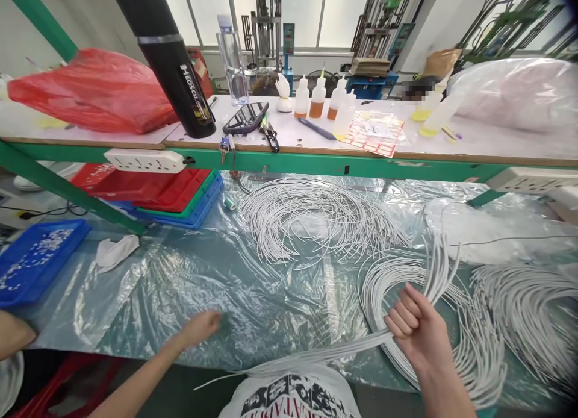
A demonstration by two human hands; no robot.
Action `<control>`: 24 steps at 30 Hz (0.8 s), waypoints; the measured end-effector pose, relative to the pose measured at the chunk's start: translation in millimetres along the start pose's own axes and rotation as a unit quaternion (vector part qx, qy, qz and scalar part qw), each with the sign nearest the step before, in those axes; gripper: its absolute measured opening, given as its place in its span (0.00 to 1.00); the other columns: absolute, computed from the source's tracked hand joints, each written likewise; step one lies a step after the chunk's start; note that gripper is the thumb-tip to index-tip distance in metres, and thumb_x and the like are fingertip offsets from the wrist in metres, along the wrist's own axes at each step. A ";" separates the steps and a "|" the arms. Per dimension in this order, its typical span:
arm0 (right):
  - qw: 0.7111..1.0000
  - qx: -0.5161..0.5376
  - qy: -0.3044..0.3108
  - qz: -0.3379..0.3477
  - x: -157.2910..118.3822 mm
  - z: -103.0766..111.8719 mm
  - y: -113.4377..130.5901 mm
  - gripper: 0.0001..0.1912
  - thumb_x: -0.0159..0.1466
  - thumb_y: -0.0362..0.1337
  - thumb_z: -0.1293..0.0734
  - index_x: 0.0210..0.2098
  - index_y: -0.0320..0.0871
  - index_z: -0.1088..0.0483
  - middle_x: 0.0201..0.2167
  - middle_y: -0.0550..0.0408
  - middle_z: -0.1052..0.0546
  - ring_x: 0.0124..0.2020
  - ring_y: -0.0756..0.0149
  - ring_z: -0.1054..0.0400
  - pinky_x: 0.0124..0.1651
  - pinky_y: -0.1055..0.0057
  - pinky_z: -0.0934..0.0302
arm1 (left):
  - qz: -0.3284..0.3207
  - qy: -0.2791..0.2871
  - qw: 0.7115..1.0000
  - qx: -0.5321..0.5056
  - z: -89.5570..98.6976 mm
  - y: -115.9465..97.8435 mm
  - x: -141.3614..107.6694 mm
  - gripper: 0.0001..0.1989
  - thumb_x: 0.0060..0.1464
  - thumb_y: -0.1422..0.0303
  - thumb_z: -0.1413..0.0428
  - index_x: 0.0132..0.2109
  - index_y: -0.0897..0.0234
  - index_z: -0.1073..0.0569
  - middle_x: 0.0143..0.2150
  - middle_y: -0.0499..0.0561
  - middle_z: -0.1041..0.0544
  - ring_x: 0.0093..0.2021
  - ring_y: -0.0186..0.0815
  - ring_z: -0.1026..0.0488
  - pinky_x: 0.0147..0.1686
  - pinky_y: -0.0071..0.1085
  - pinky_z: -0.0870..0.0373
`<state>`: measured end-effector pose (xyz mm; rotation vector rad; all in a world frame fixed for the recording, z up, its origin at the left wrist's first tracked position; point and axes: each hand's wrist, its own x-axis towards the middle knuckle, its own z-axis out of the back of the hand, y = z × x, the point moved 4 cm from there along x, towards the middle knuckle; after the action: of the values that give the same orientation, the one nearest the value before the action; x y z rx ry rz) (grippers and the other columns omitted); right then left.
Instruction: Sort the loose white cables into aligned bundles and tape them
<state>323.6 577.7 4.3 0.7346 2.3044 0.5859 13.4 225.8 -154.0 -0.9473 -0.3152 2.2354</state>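
Note:
My right hand (409, 318) is wrapped in a fist round a bundle of thin white wires (316, 355). One end of the bundle sticks up above the fist, and the rest trails left along the table's front edge, across my body. My left hand (204, 326) is over the plastic-covered table, apart from the wires; its fingers look curled together, slightly blurred, and what they hold, if anything, cannot be made out. Directly behind and beneath my right hand lies a coil of white wires (377, 291).
A larger loose wire coil (271, 219) lies at the back, another coil (524, 303) at far right. Blue tray (67, 237) and stacked red trays (180, 189) are left. Above runs a green-edged shelf (316, 162) with a black flask (176, 68) and bottles. Someone's arm (13, 335) shows at left.

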 end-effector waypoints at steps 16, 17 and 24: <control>0.994 0.016 -0.100 0.039 -9.7 24.4 5.2 0.30 0.65 0.41 0.34 0.20 0.45 0.61 0.16 0.66 0.64 0.16 0.72 0.73 0.15 0.69 0.66 | -0.248 -0.065 0.931 0.260 7.4 -115.5 219.2 0.13 0.54 0.77 0.48 0.47 0.69 0.28 0.51 0.66 0.28 0.55 0.50 0.36 0.56 0.43 0.46; 0.994 0.019 -0.105 0.038 -8.7 25.8 5.4 0.30 0.65 0.41 0.34 0.20 0.45 0.61 0.16 0.66 0.64 0.16 0.72 0.73 0.15 0.69 0.66 | -0.252 -0.061 0.929 0.263 8.5 -115.3 220.1 0.12 0.53 0.78 0.47 0.46 0.69 0.28 0.50 0.66 0.27 0.54 0.50 0.36 0.56 0.43 0.46; 0.995 0.023 -0.095 0.013 10.1 18.8 3.2 0.30 0.63 0.40 0.32 0.20 0.45 0.60 0.16 0.67 0.63 0.17 0.73 0.73 0.15 0.70 0.66 | -0.270 -0.043 0.937 0.219 22.8 -131.1 208.5 0.09 0.55 0.79 0.49 0.42 0.69 0.27 0.43 0.61 0.25 0.49 0.44 0.32 0.53 0.38 0.42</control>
<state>331.2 590.5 -11.4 0.8078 2.1406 0.4560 -42.9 463.8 -191.4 -0.4517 -0.0873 1.7328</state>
